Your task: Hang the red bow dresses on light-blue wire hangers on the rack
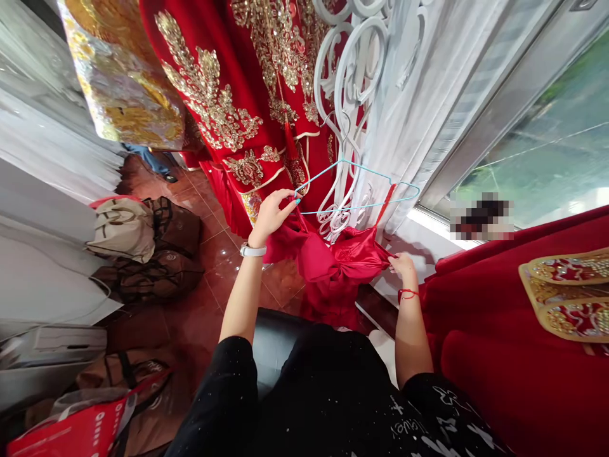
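Observation:
A red dress (318, 259) with thin straps hangs from a light-blue wire hanger (364, 167) in front of me. My left hand (275, 218) is closed at the hanger's left corner, where one strap lies; whether the strap is inside the grip I cannot tell. The other strap (385, 206) loops over the hanger's right arm. With its fingers pinched, my right hand (403, 266) holds the dress by the right edge of the bodice. The lower part of the dress falls toward the floor, partly hidden behind my body.
Red gowns with gold beading (209, 89) hang ahead, beside a white scrollwork metal stand (364, 57). Red fabric with a jewelled panel (571, 285) is close on my right, below a window (547, 133). Brown bags (162, 273) sit on the tiled floor at left.

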Available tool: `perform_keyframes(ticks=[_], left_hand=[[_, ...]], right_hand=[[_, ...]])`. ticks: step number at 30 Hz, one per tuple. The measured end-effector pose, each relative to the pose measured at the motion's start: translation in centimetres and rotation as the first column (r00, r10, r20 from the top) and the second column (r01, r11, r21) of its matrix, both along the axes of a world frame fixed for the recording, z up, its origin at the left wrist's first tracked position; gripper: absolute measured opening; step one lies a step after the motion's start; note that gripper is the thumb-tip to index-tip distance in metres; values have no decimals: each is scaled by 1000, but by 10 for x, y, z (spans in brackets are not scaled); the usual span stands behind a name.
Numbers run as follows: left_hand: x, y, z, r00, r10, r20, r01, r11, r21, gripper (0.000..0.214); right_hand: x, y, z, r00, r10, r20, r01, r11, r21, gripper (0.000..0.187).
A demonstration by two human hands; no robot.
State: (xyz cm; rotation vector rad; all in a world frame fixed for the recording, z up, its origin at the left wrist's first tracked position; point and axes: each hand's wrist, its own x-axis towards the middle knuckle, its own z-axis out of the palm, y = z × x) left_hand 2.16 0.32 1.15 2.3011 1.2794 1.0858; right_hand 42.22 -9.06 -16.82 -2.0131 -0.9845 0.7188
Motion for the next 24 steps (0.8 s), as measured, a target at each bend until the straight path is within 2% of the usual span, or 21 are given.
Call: perform_keyframes(ticks=[3, 6, 8, 11, 13, 17, 21, 24], left_hand=[[-1, 7, -4, 1000, 11, -21, -10, 999, 43, 21], [-2, 14, -8, 998, 54, -31, -52, 996, 70, 21], [-3, 18, -10, 998, 65, -25, -62, 995, 81, 20], [-4, 24, -10, 998, 50, -28, -47, 995, 91, 19], [-4, 26, -9, 999, 36, -37, -33, 995, 96, 18], [-3, 29, -10, 999, 34, -23, -32, 995, 94, 17], [0, 30, -10, 999, 42, -20, -40, 996, 85, 17], [0, 31, -9, 999, 34, -31, -31, 996, 81, 18]], right_hand=[[12, -2, 21, 993, -74, -90, 77, 997, 30, 15], [22, -3, 47, 970, -55, -237, 91, 985, 147, 12], [25, -4, 63, 912, 1, -409, 120, 955, 269, 12], [27, -11, 86, 783, 114, -611, 213, 875, 436, 22], [26, -15, 99, 758, 162, -632, 245, 827, 506, 24], [16, -11, 115, 794, 189, -578, 277, 734, 621, 22], [12, 9, 124, 796, 143, -589, 373, 651, 661, 25], [16, 27, 130, 825, 143, -546, 353, 623, 697, 30]])
